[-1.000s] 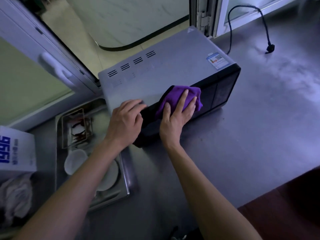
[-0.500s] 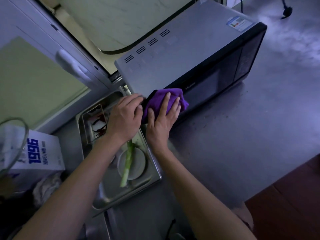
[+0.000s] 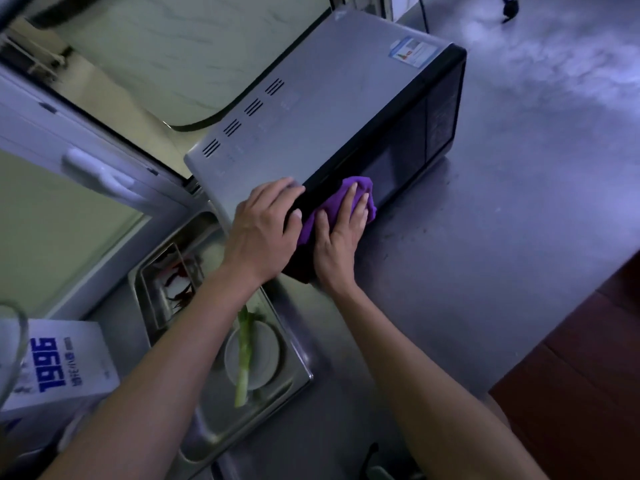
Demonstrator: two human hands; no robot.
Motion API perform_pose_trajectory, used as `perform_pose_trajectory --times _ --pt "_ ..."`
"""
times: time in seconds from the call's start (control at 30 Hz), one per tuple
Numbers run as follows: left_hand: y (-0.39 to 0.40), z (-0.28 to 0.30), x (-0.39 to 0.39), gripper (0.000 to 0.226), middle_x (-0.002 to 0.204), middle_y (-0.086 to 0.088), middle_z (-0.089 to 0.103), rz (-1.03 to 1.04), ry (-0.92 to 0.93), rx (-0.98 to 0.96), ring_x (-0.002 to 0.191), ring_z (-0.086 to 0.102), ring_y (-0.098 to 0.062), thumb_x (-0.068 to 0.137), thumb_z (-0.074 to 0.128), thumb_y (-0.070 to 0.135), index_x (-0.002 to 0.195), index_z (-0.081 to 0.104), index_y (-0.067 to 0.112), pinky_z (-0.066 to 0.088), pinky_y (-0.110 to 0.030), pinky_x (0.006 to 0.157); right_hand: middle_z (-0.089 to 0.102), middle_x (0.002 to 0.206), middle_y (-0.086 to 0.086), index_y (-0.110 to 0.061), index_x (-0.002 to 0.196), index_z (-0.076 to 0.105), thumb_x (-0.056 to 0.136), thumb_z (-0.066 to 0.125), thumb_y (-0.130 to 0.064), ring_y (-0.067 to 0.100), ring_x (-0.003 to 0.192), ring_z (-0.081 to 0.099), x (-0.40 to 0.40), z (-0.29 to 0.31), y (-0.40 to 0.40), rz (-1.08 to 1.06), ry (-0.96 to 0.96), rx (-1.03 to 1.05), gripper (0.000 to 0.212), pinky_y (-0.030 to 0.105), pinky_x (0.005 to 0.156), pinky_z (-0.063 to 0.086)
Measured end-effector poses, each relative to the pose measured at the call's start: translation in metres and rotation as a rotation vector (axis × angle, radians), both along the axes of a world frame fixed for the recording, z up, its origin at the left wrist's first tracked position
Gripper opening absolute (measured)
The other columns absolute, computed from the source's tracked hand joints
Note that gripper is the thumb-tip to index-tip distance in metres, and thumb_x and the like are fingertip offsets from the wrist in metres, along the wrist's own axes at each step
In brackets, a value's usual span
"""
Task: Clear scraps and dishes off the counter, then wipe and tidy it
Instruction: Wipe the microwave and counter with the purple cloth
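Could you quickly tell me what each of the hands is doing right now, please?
Left hand: open, resting on the near corner of the microwave.
Right hand: open, straight fingers pressing the purple cloth against the microwave's door.

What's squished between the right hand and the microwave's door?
A purple cloth. In the head view, the right hand presses it flat against the microwave front.
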State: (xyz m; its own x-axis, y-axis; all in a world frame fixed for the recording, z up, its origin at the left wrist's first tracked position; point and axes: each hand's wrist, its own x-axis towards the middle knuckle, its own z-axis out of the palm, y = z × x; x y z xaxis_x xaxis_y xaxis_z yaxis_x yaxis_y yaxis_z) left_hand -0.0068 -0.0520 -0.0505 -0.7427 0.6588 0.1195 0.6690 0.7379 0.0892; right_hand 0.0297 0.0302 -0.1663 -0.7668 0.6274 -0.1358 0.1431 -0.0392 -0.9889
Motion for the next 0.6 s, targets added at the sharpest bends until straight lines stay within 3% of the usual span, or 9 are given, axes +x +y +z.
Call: perform_pose_trajectory --times 0.47,0.6 --pt "0.162 -0.008 -0.039 0.045 0.149 -0.004 0.047 -0.093 0.030 -0.031 0.138 0.040 -0.022 0.096 0.046 0.026 0.140 0.053 0.014 0.039 -0.045 0.107 -0.004 0.167 0.010 -0.021 0.160 0.003 0.108 0.037 -0.032 0.018 0.154 -0.009 -0.056 -0.003 0.212 -0.119 -0.013 -0.122 0.063 0.040 0.124 -0.003" --pt "0.186 -0.012 -0.046 0.041 0.147 -0.001 0.050 -0.082 0.037 0.009 0.137 0.041 -0.019 0.096 0.046 0.025 0.135 0.055 0.015 0.038 -0.042 0.108 0.005 0.168 0.001 -0.019 0.160 0.007 0.108 0.035 -0.031 0.015 0.154 -0.003 -0.060 -0.016 0.240 -0.145 -0.012 -0.161 0.061 0.041 0.125 0.001"
